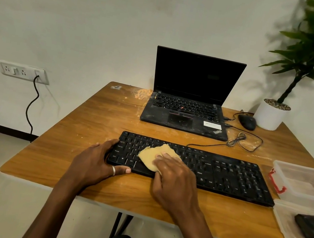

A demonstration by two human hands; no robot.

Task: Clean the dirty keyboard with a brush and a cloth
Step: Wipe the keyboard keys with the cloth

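Head: left hand (95,162) grips keyboard (225,173); right hand (175,179) presses cloth (151,156).

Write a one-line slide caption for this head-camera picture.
A person's right hand presses a yellow cloth onto a black keyboard while the left hand holds its left end on a wooden table.

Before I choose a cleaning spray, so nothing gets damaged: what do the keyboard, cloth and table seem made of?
The keyboard looks like matte black plastic, by its moulded keys; the cloth, soft yellow fabric, crumpled; the table, glossy wood grain, possibly laminate.
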